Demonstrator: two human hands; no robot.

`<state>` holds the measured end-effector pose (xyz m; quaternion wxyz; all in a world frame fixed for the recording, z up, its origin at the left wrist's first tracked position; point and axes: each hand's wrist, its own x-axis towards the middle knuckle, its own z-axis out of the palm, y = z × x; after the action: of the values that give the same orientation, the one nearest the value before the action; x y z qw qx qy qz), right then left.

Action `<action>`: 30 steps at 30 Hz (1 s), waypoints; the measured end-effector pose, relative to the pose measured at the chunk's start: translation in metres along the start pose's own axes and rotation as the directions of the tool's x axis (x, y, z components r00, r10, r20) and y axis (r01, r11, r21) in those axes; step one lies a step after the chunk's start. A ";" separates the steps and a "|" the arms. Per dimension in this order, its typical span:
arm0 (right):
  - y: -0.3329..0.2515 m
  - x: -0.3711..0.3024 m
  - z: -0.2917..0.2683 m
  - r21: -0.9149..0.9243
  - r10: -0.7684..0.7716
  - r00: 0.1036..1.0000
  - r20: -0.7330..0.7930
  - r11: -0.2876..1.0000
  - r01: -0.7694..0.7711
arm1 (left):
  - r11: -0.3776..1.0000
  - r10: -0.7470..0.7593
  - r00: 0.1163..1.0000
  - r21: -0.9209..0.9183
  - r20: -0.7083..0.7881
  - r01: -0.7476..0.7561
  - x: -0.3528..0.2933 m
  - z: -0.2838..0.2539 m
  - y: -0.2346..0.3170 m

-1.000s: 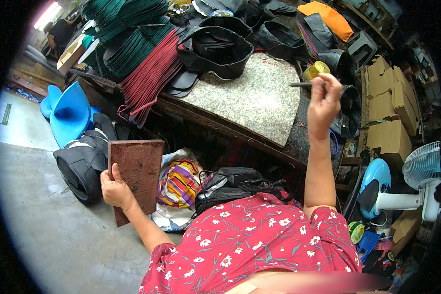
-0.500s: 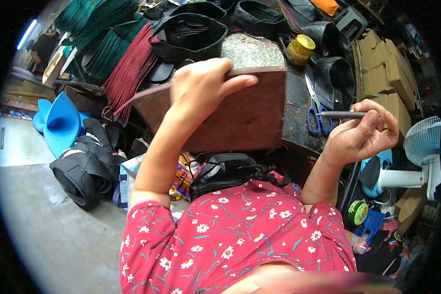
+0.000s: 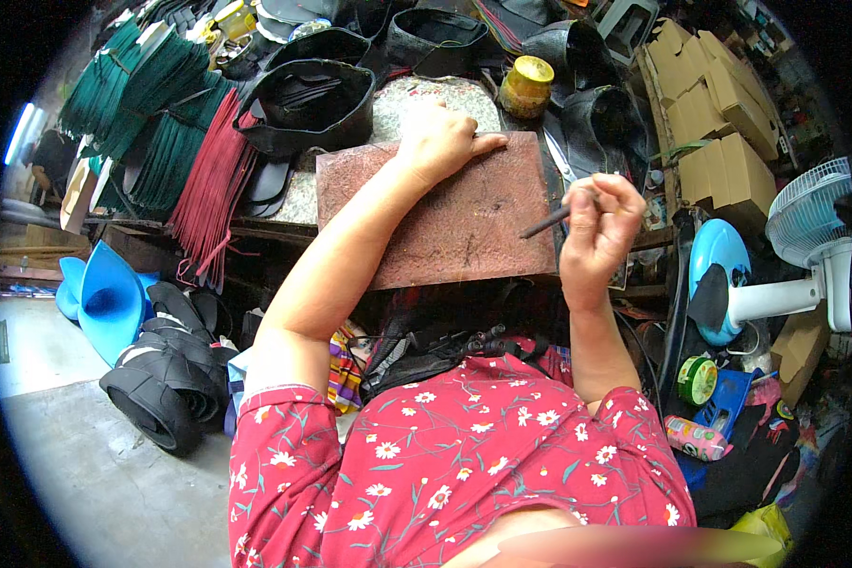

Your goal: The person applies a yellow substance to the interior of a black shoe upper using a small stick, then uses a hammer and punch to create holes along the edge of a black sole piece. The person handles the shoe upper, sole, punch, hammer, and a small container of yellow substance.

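The reddish-brown board (image 3: 454, 222) has come down flat onto the bench (image 3: 388, 104). The left hand (image 3: 437, 140) presses open-palmed at its 12 o'clock edge. The right hand (image 3: 596, 227) pinches a thin dark tool (image 3: 546, 223) at 3 o'clock.

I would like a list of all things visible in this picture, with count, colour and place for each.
board: one, reddish brown, on the worktop in front of the person
thin tool: one, dark, over the board's right edge
jar: one, yellow, behind the board
rubber tub: one, black, back left of the board
strip bundles: several, green and red, hanging far left
cardboard boxes: several, brown, upper right
fan: one, white, far right
blue cones: two or so, left, on the floor
left hand: pressed flat on the board's top edge
right hand: closed around the thin tool
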<state>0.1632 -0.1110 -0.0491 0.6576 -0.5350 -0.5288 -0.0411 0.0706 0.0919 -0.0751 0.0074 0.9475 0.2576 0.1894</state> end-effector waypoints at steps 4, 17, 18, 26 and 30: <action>0.013 -0.011 0.012 0.150 0.231 0.972 0.039 0.961 -0.234 | 0.981 0.161 0.856 -0.019 -0.491 -0.195 0.006 -0.012 -0.004; 0.022 0.000 0.027 0.320 0.292 0.955 0.052 0.901 -0.293 | 0.953 0.207 0.945 -0.272 0.253 -0.135 -0.120 -0.075 0.034; 0.021 0.004 0.029 0.299 0.262 0.963 0.070 0.915 -0.270 | 0.951 0.204 0.951 -0.279 0.231 -0.136 -0.119 -0.072 0.031; 0.000 0.025 0.030 0.022 0.086 0.962 0.258 0.995 -0.095 | 0.851 0.030 0.996 -0.521 -0.080 -0.067 -0.110 -0.080 0.031; -0.017 0.026 0.046 0.170 0.160 0.909 0.384 0.956 -0.239 | 0.847 -0.105 0.976 -0.532 -0.191 -0.013 -0.110 -0.089 0.046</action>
<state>0.1343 -0.0706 -0.0251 0.6016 -0.5112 -0.5856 0.1839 -0.0273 -0.0092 -0.0264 0.2453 0.8763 0.2172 0.3531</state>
